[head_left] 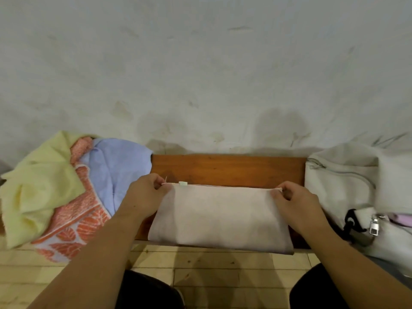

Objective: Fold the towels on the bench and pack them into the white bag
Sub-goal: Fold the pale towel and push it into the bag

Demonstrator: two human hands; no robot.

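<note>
From the head camera, a folded pale pink towel [219,217] lies flat in the middle of the wooden bench [227,169], its near edge hanging slightly over the front. The left hand [145,195] pinches the towel's far left corner between thumb and curled fingers [158,183]. The right hand [296,201] pinches the far right corner in the same manner, so the far edge runs straight between the two hands. A small white tag [182,184] sits on that edge, just beside the left fingertips.

On the bench's left end is a loose heap: a yellow towel [38,190], an orange patterned towel [75,219] and a blue towel [120,170]. The white bag [347,181] stands on the right end, just beside the right hand, with a metal zipper pull [374,226] hanging at its front.
</note>
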